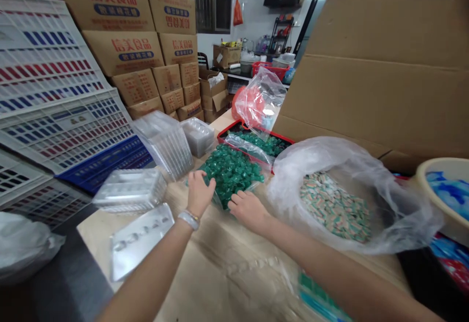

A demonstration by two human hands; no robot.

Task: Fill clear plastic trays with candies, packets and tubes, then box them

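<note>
A heap of small, shiny, translucent green pieces [234, 170] lies on the table between my hands, apparently on clear plastic. My left hand [200, 192] is at the heap's left edge, thumb and fingers apart, with nothing visible between them. At the near edge, my right hand [247, 209] has its fingers curled against the green pieces; what they hold, if anything, is hidden. Behind the heap sits a red-rimmed tray [227, 134] with more green pieces. On the right, a cloudy plastic bag [289, 185] lies open around many small striped pieces [335, 207].
Clear plastic trays [163, 141] stand stacked at the left, near a single flat clear tray [141, 239]. White crates [80, 126] and cardboard cartons [128, 48] rise beyond. A large cardboard sheet [381, 77] stands at the back right, with a cream tub [425, 175] at the right edge.
</note>
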